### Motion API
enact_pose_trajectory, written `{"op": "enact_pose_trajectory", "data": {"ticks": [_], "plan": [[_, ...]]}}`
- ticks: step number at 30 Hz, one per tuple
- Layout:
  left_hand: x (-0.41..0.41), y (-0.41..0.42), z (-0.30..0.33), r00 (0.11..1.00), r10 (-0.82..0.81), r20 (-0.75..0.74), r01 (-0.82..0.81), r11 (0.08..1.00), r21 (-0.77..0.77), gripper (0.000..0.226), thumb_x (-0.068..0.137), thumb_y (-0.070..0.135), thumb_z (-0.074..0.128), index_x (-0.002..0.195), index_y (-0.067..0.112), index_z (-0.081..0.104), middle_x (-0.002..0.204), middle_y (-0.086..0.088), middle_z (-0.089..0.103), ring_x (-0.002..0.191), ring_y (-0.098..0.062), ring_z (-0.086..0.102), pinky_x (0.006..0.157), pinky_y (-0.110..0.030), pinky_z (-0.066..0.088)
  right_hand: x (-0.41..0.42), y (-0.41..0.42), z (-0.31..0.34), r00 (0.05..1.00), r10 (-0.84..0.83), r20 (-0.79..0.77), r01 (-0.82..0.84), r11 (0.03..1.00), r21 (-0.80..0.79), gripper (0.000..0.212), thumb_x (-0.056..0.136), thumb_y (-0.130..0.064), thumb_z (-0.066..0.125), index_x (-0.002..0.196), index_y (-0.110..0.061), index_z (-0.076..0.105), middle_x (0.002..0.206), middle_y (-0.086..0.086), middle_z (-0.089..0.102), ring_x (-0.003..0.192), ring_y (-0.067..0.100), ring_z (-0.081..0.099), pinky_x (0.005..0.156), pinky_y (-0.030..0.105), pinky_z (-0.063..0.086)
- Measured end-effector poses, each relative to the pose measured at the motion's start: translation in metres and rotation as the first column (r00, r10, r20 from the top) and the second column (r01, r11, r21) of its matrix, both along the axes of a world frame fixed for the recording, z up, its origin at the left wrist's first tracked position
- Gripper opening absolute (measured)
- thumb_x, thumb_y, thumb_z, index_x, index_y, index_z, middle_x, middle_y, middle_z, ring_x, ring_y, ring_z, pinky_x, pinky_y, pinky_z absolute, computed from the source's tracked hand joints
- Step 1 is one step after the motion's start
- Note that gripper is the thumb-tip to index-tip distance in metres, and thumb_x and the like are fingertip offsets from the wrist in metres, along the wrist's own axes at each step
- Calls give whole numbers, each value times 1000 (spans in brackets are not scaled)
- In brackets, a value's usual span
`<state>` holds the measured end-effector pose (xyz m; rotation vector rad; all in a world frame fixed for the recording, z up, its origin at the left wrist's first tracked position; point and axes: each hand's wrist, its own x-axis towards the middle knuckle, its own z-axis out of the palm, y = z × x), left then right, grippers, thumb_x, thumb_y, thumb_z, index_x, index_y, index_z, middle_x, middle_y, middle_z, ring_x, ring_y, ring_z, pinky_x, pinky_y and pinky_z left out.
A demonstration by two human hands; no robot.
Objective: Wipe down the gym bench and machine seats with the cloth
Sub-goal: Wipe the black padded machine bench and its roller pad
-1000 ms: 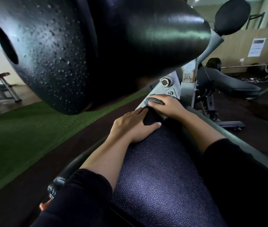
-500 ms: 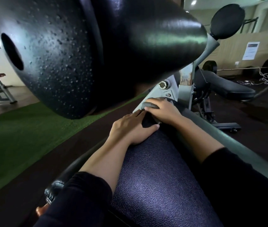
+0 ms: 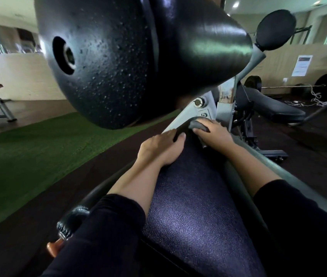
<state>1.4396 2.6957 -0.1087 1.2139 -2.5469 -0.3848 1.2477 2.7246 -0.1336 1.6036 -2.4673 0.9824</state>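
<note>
The dark textured bench pad [image 3: 188, 206] is seen nearest, running away from the camera. At its far end the left hand [image 3: 158, 148] is laid flat, fingers straight over the pad's edge. Just beyond, the grey cloth [image 3: 198, 124] is held under the curled fingers of the right hand [image 3: 212, 134], beside the grey frame [image 3: 204, 108]. Overhead, a black roller pad [image 3: 138, 56] is seen.

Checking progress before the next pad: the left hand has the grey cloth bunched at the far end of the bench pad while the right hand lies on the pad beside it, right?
Not quite: the hands are swapped. In the head view the right hand holds the grey cloth bunched at the far end of the bench pad, while the left hand lies on the pad beside it.
</note>
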Motion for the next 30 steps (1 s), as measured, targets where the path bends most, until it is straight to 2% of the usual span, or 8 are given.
{"op": "enact_pose_trajectory", "data": {"ticks": [4, 7, 10, 14, 19, 23, 26, 30], "plan": [[2, -1, 1, 983, 5, -183, 0, 1000, 26, 52, 101, 53, 17, 129, 29, 53, 128, -14, 59, 117, -36, 54, 95, -41, 42, 46, 6, 6, 988, 150, -32, -151, 988, -31, 41, 94, -39, 49, 136, -36, 48, 145, 0, 43, 135, 23, 34, 115, 51, 14], [0, -4, -2, 948, 26, -317, -35, 999, -22, 53, 100, 53, 21, 124, 19, 54, 124, -13, 58, 114, -35, 55, 90, -41, 43, 65, 15, 7, 934, 346, 93, -329, 931, -155, 39, 92, -30, 45, 130, -32, 55, 129, -6, 55, 128, 17, 42, 114, 56, 18], [1, -1, 1, 966, -74, -247, 35, 987, -159, 55, 97, 59, 30, 136, 23, 46, 142, -4, 48, 127, -28, 48, 96, -40, 40, 56, 39, -1, 906, 319, 278, -219, 916, -337, 33, 97, -29, 47, 128, -28, 57, 120, -12, 55, 121, 8, 46, 113, 46, 27], [0, 2, 1, 959, -283, 2, 272, 917, -291, 55, 89, 68, 42, 138, 44, 45, 153, 12, 33, 141, -17, 28, 114, -39, 22, 25, 73, -30, 995, 29, 91, -26, 999, -36, 48, 96, -55, 32, 141, -39, 38, 152, -6, 34, 143, 19, 23, 116, 53, 11], [-3, 8, 3, 976, -212, -46, 181, 913, -366, 35, 86, 47, 48, 117, 35, 59, 135, 12, 50, 133, -15, 36, 115, -50, 15, 18, 74, -42, 1000, -5, 9, 4, 990, 144, 49, 99, -51, 29, 147, -43, 23, 159, -10, 14, 147, 20, 9, 116, 47, 5], [-29, 24, 13, 997, -56, 55, 67, 971, -231, 47, 92, 52, 38, 126, 22, 51, 139, -2, 50, 135, -25, 34, 109, -51, 22, 15, 74, -44, 997, 2, -76, 11, 984, 175, 48, 99, -49, 26, 147, -45, 20, 159, -12, 10, 147, 18, 7, 117, 47, 9], [-43, 22, 12, 980, -3, 199, 45, 977, -206, 62, 87, 69, 34, 138, 33, 43, 147, 0, 40, 139, -32, 25, 108, -58, 21, 17, 77, -42, 991, -5, -136, 34, 976, 217, 47, 101, -45, 24, 148, -44, 17, 160, -9, 5, 148, 20, 5, 116, 45, 8], [-40, 10, 13, 994, 38, 105, -18, 982, -189, 51, 91, 60, 28, 116, 33, 63, 125, -3, 54, 119, -34, 45, 98, -50, 39, 18, 78, -42, 989, -10, -147, 42, 975, 220, 47, 102, -46, 23, 147, -47, 14, 160, -8, 5, 147, 21, 5, 116, 44, 9]]}}
